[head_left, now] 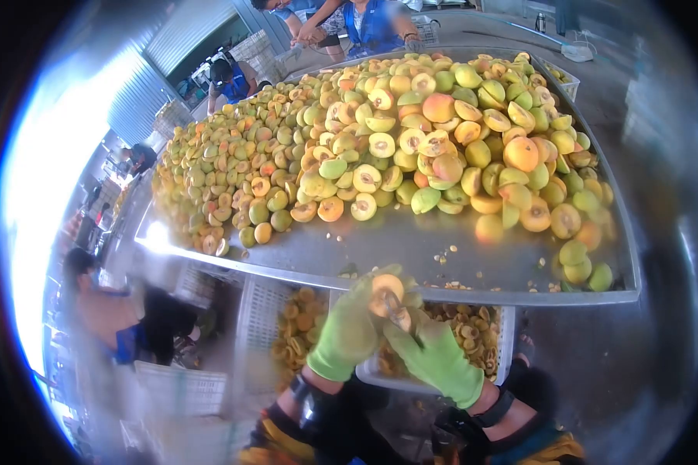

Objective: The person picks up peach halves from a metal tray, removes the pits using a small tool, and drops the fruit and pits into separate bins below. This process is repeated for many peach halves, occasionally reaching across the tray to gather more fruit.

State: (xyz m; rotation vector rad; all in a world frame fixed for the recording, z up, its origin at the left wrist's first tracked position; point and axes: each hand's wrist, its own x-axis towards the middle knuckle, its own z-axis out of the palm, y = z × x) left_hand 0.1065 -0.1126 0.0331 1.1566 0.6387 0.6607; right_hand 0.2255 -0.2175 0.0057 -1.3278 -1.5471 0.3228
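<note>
Holding a cut fruit [388, 288] in its bent fingers, the left hand [344, 333] wears a green glove and is by the near edge of the big metal table [411, 246]. The right hand [436, 358], also in a green glove, is close beside it, gripping a small dark thing [400, 316] right at the fruit, too blurry to name. A big pile of yellow and green fruit [411, 143] sits on the table, and a white basket [507, 341] with cut pieces [473, 333] is below.

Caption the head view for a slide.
Gloved left hand holding a halved apricot, right hand close beside, above a crate of cut fruit, before a metal table heaped with apricots.
</note>
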